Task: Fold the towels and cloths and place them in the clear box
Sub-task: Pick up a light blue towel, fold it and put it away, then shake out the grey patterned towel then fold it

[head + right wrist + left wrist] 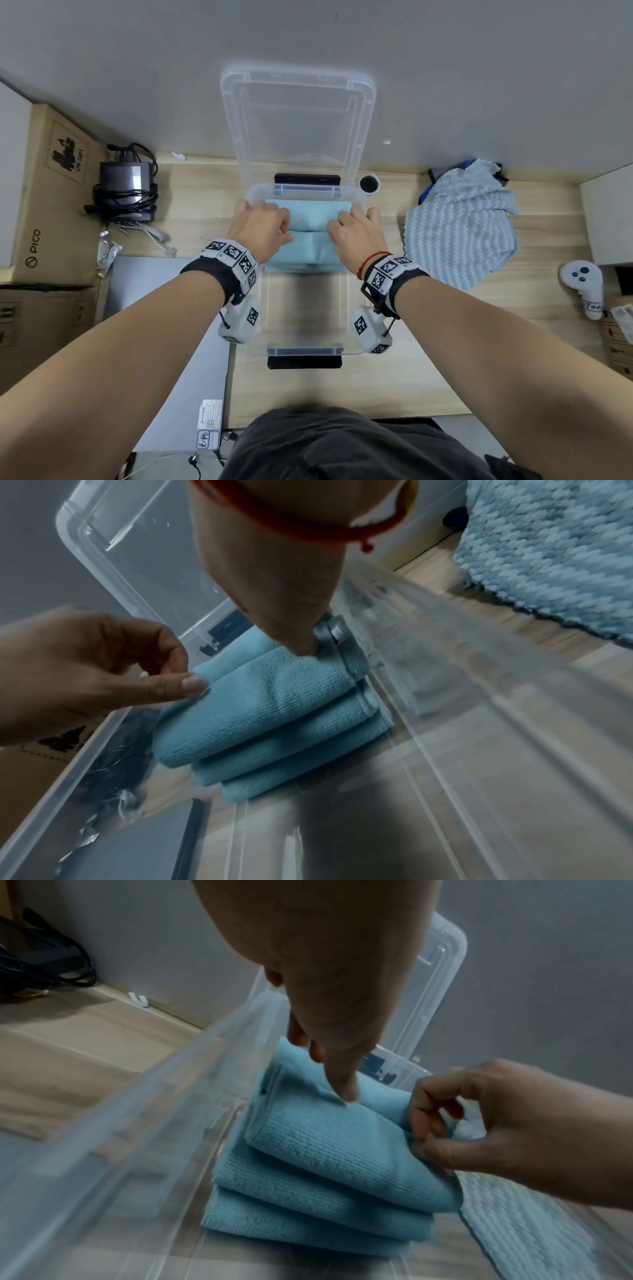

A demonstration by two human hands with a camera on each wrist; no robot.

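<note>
The clear box [305,350] stands open at mid-table, and its lid [298,113] leans upright against the wall behind. In its far half lies a stack of folded light blue cloths [310,222]; the wrist views show three layers [325,1145] [274,710]. My left hand [274,219] [327,1069] holds the top cloth's left end, thumb on top. My right hand [352,226] [301,645] pinches its right end, fingers curled [424,1131]. A crumpled blue-and-white striped towel [459,226] [548,547] lies on the table right of the box.
A power adapter with tangled black cables [126,192] and a cardboard box [41,205] sit at the left. A white controller [582,284] lies at the right edge, near a white box [609,219]. A grey flat device [164,342] lies front left.
</note>
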